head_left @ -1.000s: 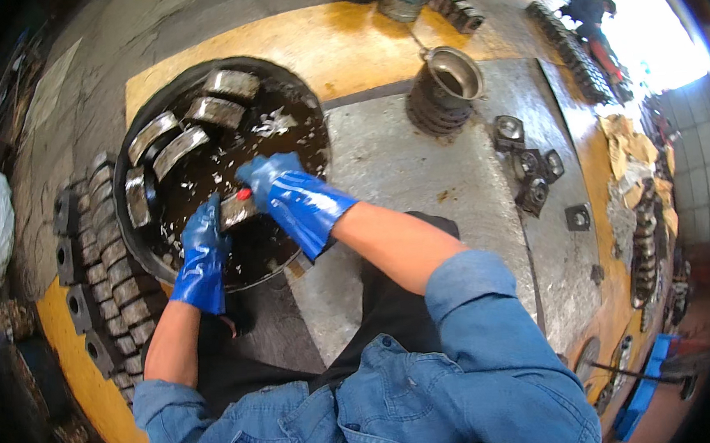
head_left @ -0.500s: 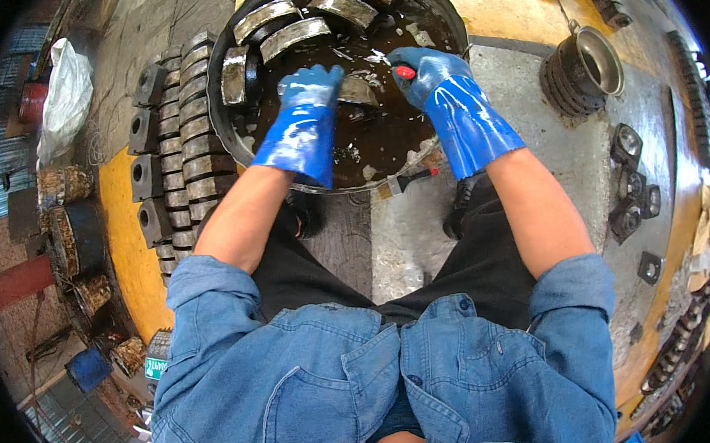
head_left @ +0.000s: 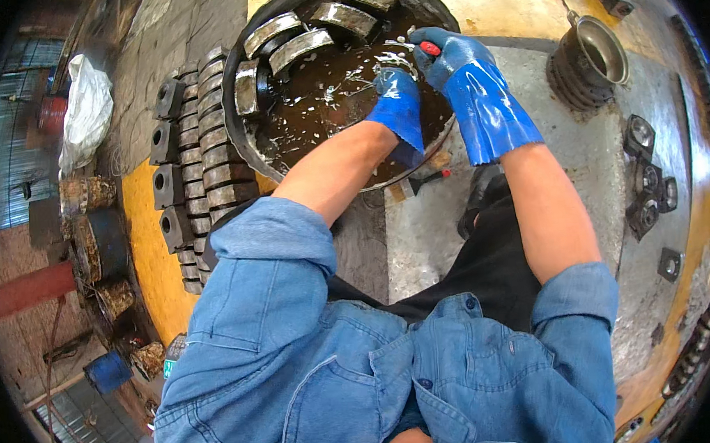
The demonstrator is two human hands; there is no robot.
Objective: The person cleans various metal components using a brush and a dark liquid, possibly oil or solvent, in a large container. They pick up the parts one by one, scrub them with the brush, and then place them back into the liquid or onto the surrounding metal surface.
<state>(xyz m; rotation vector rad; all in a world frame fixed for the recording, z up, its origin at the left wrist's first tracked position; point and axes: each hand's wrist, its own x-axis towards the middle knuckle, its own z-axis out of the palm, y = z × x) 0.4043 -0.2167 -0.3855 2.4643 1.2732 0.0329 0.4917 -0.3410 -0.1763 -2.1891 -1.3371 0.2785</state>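
Note:
Both my hands wear blue rubber gloves over a round dark basin (head_left: 238,139) of murky brown liquid. My left hand (head_left: 396,87) reaches down into the liquid near the middle right; its fingers are mostly hidden, and whatever they touch cannot be made out. Just right of it, my right hand (head_left: 452,54) is closed round a red-handled tool (head_left: 430,48), whose thin end points left over the liquid. Several curved metal segments (head_left: 300,50) stand along the basin's far and left side, with pale scraps floating around them.
A brush (head_left: 426,181) lies on the floor by the near rim. Left of the basin stand rows of stacked metal segments (head_left: 227,160) and square blocks with holes (head_left: 168,185). To the right are a metal pot (head_left: 590,57) and several small square parts (head_left: 644,176).
My left hand has moved right and lower, close to my right hand. The curved piece that showed beside it is out of sight. My right hand has shifted slightly right, still gripping the red-handled tool.

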